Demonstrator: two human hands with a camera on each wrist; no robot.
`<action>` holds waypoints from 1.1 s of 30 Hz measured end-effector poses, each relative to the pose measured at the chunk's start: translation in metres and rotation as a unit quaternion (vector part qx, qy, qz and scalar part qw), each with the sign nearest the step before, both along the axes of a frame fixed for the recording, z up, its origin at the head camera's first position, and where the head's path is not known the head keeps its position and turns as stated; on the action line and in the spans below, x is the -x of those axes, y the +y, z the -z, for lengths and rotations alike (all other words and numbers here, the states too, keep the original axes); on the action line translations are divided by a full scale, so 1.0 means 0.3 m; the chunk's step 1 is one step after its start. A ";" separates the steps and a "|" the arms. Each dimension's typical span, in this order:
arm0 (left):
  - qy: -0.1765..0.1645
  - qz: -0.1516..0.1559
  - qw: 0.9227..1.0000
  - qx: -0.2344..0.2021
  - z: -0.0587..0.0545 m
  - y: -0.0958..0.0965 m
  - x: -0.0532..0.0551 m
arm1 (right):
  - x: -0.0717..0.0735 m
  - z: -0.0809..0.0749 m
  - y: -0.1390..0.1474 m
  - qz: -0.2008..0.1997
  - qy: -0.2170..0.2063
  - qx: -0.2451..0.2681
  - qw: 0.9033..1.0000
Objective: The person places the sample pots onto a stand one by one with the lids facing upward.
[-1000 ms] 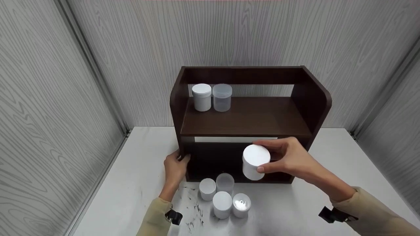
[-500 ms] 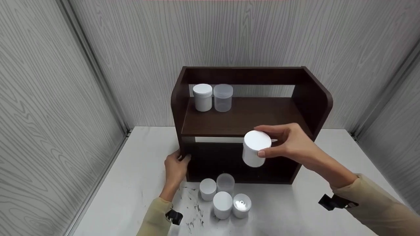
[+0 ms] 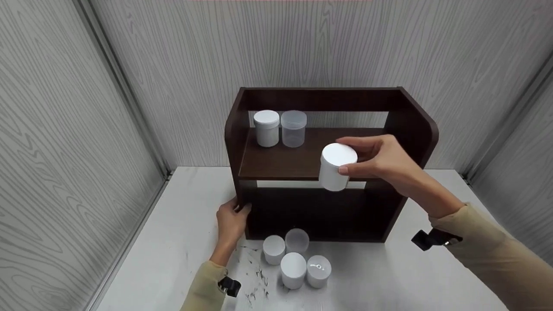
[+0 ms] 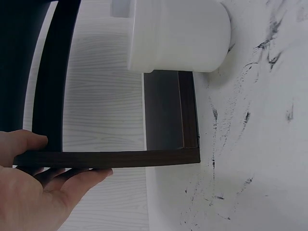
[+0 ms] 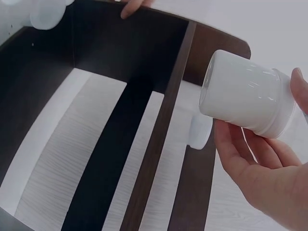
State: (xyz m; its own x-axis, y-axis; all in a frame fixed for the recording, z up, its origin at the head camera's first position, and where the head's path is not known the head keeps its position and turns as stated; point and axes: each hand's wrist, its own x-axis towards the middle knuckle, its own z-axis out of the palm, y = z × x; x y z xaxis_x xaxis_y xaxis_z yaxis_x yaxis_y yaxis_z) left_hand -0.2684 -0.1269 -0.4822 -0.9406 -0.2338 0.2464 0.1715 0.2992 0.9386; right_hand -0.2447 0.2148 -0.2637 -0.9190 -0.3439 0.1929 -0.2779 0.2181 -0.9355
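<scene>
My right hand (image 3: 384, 162) holds a white lidded jar (image 3: 335, 172) upright between thumb and fingers, in front of the upper board of a dark brown shelf (image 3: 285, 164). In the right wrist view the jar (image 5: 245, 91) lies across the fingers, thumb at its lid end. My left hand (image 3: 232, 220) grips the shelf's left side panel low down; the left wrist view shows thumb and fingers on either face of that panel (image 4: 134, 159). On the upper board, at the left, stand a white jar (image 3: 267, 129) and a translucent jar (image 3: 293, 129), side by side.
On the white table (image 3: 181, 207), before the shelf, stands a cluster: a small white jar (image 3: 274, 249), a taller white jar (image 3: 293, 270) and translucent jars (image 3: 319, 271). Dark scuff marks lie left of them. Grey wood-grain walls (image 3: 207, 52) enclose the table.
My right hand has raised the white jar from in front of the lower compartment to the height of the upper board. The left hand stays on the side panel.
</scene>
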 end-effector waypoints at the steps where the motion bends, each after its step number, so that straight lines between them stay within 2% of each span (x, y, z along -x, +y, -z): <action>1: 0.002 0.000 1.000 0.001 0.000 0.000 -0.001 | 0.010 -0.002 0.000 0.003 0.001 0.001 1.000; 9: 0.004 0.013 1.000 -0.009 0.000 0.006 0.003 | 0.090 -0.033 -0.004 0.031 0.004 -0.008 0.999; 18: 0.005 0.004 1.000 0.003 0.000 0.007 -0.001 | 0.187 -0.045 -0.035 0.050 0.010 0.005 0.999; 24: 0.008 0.000 1.000 0.002 0.001 0.009 0.001 | 0.238 -0.048 -0.045 0.068 0.006 -0.020 0.997; 33: 0.001 -0.003 1.000 0.000 0.001 0.009 -0.003 | 0.311 -0.056 -0.042 0.062 0.000 -0.030 0.998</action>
